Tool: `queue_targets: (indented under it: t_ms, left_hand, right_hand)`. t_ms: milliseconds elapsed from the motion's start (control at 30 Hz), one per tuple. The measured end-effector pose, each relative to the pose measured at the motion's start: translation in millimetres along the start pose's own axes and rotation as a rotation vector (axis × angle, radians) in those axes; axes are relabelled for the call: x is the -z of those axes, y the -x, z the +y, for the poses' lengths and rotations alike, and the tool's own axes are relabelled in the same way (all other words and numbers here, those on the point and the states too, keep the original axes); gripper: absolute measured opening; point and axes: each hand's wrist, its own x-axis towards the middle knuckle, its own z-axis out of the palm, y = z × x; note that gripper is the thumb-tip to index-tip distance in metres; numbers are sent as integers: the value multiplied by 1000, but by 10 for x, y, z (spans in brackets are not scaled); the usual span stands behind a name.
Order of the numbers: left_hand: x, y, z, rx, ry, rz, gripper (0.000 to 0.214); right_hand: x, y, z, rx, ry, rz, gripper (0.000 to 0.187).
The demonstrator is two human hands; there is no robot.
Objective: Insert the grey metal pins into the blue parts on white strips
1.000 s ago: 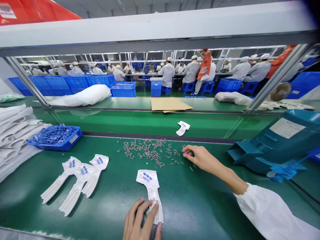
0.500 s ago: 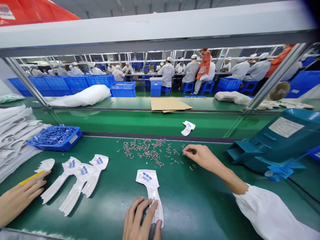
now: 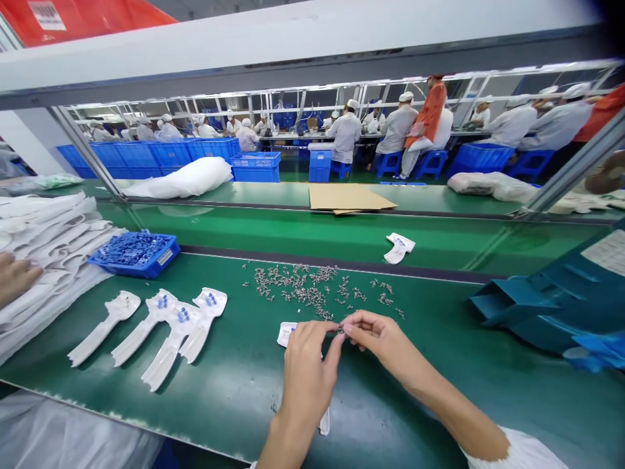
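My left hand and my right hand meet fingertip to fingertip above a white plastic part lying on the green table. Small metal screws are pinched between the fingertips of my right hand, and my left fingers touch them. My left hand and forearm hide most of the white part. A scatter of loose screws lies just beyond my hands.
Several white parts lie in a row to the left, beside a blue tray of blue pieces and a stack of white parts. Another person's hand rests at far left. A teal machine stands right. One part rides the belt.
My right hand left the screw pile and came back to the part with screws. My left hand rose off the part's handle to meet it. A co-worker added a white part at left.
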Motion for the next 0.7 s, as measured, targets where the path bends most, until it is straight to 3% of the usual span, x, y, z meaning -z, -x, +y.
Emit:
queue_targets:
  t_ms: [267,467,700]
  left_hand:
    - [35,16,22,60,102,-65,21]
    - [44,17,78,150,279,-110,34]
    - [-57,-15,123,255,494,-145,39]
  right_hand:
    - [3,61,65,159,152,49,22]
    - [-32,157,12,427,375,91,15]
    - [-49,172,76,777,459,274,13]
